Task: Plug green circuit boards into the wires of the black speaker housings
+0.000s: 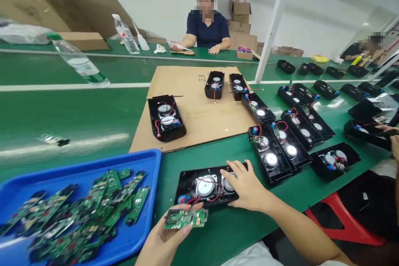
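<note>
In my left hand (pixel 170 232) a green circuit board (pixel 186 218) is pinched between thumb and fingers, just off the near left end of a black speaker housing (pixel 187 178). That housing lies open side up on the green table, showing two round silver speakers (pixel 206 185), red wires and a blue part (pixel 183 199). My right hand (pixel 246 187) grips the housing's right end, thumb on the near side and fingers over the far edge, partly covering the right speaker. Whether the red wires join the board is hard to make out.
To the left, a blue tray (pixel 152 199) holds a pile of circuit boards (pixel 90 212). Beyond lies a cardboard sheet (pixel 193 112) bearing several housings. More open housings (pixel 271 153) stand at right. A co-worker (pixel 208 29) sits across; another person's hand (pixel 388 129) is far right.
</note>
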Tool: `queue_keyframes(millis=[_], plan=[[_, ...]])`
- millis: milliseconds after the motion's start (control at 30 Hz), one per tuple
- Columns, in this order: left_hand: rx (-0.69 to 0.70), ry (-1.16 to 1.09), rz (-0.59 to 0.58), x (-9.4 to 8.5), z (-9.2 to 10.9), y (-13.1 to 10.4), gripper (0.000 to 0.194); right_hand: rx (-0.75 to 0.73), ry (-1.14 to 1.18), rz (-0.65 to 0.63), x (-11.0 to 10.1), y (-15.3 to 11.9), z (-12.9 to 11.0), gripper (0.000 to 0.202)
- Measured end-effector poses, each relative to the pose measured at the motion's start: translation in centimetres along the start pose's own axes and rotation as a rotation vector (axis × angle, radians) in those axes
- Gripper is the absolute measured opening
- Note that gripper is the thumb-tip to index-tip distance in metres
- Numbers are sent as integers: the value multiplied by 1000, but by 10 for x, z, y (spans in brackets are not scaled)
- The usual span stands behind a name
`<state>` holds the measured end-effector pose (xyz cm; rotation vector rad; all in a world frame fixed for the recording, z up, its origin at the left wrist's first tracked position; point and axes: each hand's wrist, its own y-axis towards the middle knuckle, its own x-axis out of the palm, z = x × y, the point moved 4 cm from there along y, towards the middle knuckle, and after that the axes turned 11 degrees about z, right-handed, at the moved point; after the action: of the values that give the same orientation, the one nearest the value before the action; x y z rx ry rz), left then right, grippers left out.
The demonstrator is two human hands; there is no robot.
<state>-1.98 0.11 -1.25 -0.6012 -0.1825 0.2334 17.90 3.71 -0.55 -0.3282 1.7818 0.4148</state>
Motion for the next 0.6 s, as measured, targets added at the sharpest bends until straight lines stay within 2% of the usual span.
queue_keyframes(millis=[133, 267, 300, 467, 533, 600], plan=[[32, -35, 91, 3, 7, 3, 47, 64, 69, 91, -2, 6, -7, 75], [109, -35, 201, 0, 14, 3, 39, 111, 144, 194, -14, 25, -5, 18], [113, -31, 210, -1, 15, 2, 38, 128, 135, 196, -13, 32, -6, 12], [105, -27, 192, -1, 16, 2, 38, 146, 141, 94, 15, 60, -26, 17], [99, -10, 182, -2, 16, 2, 40, 168, 180, 91, 18, 61, -27, 20], [96, -5, 181, -3, 16, 2, 41, 176, 232, 94, 12, 57, -20, 17]])
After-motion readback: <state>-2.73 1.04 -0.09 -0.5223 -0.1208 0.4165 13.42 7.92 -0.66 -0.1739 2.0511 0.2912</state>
